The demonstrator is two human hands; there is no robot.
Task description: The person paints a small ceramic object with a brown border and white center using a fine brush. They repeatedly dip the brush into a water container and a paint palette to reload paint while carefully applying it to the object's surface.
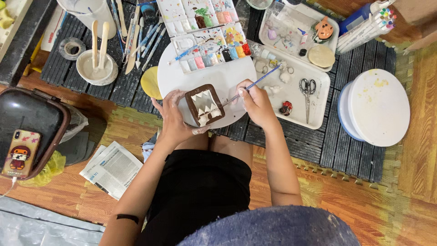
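Near the centre of the frame, the left hand [173, 119] cupped a brown, box-shaped clay piece [204, 105] with white pointed teeth inside, fingers curled under its lower left edge and thumb against its side. The right hand [256, 102] was pinched shut around a thin blue-handled paintbrush [252, 85], its tip touching the piece's right rim. Both sat above a white round board [227, 77]. A paint palette [207, 34] lay just above, scissors [308, 89] in a white tray [318, 119] to the right.
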